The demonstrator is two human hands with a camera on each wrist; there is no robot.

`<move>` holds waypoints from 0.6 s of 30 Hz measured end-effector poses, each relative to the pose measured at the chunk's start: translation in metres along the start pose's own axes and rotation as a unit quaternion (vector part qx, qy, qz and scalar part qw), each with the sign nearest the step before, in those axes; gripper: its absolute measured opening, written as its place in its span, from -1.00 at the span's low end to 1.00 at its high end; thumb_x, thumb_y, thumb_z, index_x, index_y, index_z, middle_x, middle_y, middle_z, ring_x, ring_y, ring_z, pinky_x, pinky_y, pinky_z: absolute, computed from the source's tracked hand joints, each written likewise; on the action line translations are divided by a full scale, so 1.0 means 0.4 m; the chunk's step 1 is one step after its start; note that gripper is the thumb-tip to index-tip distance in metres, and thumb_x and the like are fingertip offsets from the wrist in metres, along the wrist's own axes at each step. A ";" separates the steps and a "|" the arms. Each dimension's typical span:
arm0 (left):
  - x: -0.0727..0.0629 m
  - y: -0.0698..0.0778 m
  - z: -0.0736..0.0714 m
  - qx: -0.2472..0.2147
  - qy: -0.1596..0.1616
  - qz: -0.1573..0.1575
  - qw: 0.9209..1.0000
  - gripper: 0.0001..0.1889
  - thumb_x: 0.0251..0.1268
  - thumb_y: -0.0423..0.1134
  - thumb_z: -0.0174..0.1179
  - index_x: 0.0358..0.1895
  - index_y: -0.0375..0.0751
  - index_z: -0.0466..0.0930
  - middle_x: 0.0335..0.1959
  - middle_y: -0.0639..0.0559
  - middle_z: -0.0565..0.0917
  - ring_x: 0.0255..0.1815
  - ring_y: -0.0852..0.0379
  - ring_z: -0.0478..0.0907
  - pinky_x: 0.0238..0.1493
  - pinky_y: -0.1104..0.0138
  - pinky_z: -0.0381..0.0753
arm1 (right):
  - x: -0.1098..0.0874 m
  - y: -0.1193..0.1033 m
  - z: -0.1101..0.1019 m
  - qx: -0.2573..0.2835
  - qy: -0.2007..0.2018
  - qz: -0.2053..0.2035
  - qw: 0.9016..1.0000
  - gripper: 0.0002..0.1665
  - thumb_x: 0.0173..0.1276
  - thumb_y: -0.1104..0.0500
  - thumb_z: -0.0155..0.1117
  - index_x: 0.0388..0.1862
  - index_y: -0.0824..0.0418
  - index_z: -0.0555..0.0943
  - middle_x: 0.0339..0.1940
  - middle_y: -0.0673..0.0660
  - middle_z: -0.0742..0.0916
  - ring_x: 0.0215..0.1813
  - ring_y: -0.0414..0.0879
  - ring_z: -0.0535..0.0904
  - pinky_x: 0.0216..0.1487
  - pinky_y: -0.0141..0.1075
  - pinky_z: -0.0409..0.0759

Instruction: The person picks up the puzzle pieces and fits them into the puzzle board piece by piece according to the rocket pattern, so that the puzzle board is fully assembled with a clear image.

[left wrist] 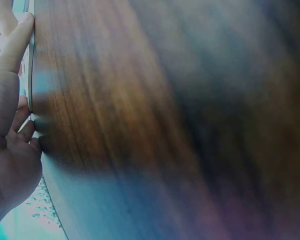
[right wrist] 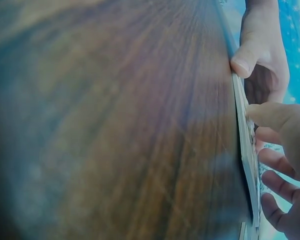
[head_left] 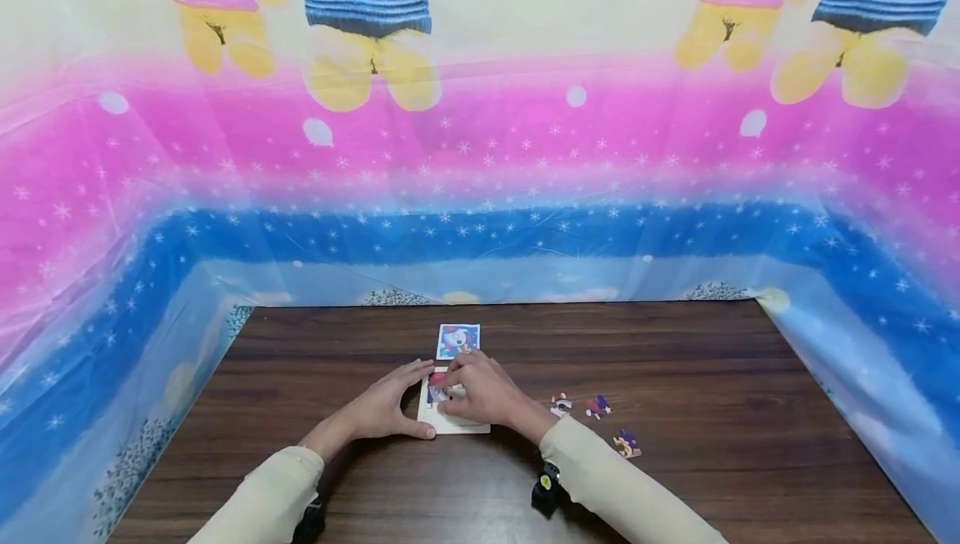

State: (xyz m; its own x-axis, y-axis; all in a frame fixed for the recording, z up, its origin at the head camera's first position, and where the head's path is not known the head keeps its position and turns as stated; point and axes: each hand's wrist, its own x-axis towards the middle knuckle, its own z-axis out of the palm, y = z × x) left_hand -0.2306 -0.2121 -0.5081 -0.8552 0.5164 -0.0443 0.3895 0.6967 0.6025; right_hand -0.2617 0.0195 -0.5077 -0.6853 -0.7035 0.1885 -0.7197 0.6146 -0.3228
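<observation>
A white-bordered puzzle board lies on the table, with colourful jigsaw pieces in its upper part. My left hand grips the board's left side, its thumb at the near corner and fingers at the far one. Over the board, my right hand bends its fingers down and holds a piece in place between thumb and fingertips; the hand largely hides that piece. In the right wrist view the right thumb rests on the board surface, its fingers spread along the far part.
A picture card of a white cartoon figure lies just beyond the board. Three loose puzzle pieces are on the dark wooden table to the right, near the right forearm. A printed cloth surrounds the table's back and sides.
</observation>
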 end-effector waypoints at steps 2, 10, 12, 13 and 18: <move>0.000 -0.001 0.001 0.000 0.001 0.002 1.000 0.10 0.08 0.27 0.48 0.60 -0.23 0.20 0.62 -0.13 0.20 0.64 -0.22 0.05 0.48 -0.23 0.19 | -0.001 -0.001 0.001 0.003 0.006 -0.005 1.000 -0.63 0.32 -0.09 0.49 0.06 -0.03 0.81 0.01 -0.01 0.74 0.10 -0.08 0.58 0.06 -0.16 0.61; -0.001 -0.002 0.003 -0.001 0.000 0.007 1.000 0.10 0.08 0.26 0.49 0.59 -0.26 0.21 0.62 -0.17 0.20 0.63 -0.24 0.06 0.47 -0.24 0.21 | 0.006 0.002 0.009 0.001 0.005 -0.019 1.000 -0.67 0.35 -0.04 0.47 0.02 0.03 0.82 -0.02 -0.02 0.77 0.10 -0.15 0.62 0.53 -0.08 0.29; -0.001 -0.002 0.004 -0.002 0.000 0.007 1.000 0.10 0.08 0.26 0.49 0.59 -0.26 0.20 0.62 -0.16 0.20 0.63 -0.24 0.06 0.47 -0.24 0.20 | 0.007 0.002 0.010 0.000 0.002 -0.016 1.000 -0.67 0.34 -0.05 0.48 0.02 0.02 0.82 -0.01 -0.01 0.77 0.11 -0.13 0.61 0.52 -0.08 0.30; 0.000 -0.002 0.004 -0.002 0.000 0.007 1.000 0.10 0.09 0.26 0.49 0.59 -0.26 0.20 0.62 -0.17 0.20 0.63 -0.24 0.06 0.47 -0.25 0.20 | 0.007 0.002 0.009 0.000 0.000 -0.015 1.000 -0.68 0.34 -0.05 0.48 0.02 0.02 0.82 0.00 0.00 0.76 0.12 -0.13 0.61 0.51 -0.09 0.31; 0.000 -0.002 0.004 0.000 0.000 0.005 1.000 0.09 0.09 0.26 0.48 0.59 -0.24 0.20 0.62 -0.18 0.19 0.63 -0.24 0.06 0.47 -0.25 0.20 | 0.011 -0.004 0.003 -0.008 -0.004 -0.005 1.000 -0.68 0.33 -0.05 0.49 0.01 0.00 0.83 0.01 0.01 0.76 0.19 -0.08 0.60 0.50 -0.07 0.33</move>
State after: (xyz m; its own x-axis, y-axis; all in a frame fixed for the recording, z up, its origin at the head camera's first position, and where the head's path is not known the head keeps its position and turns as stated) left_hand -0.2305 -0.2118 -0.5098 -0.8511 0.5237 -0.0384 0.3980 0.6910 0.6034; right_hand -0.2633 0.0150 -0.5077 -0.6778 -0.7119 0.1837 -0.7276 0.6135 -0.3070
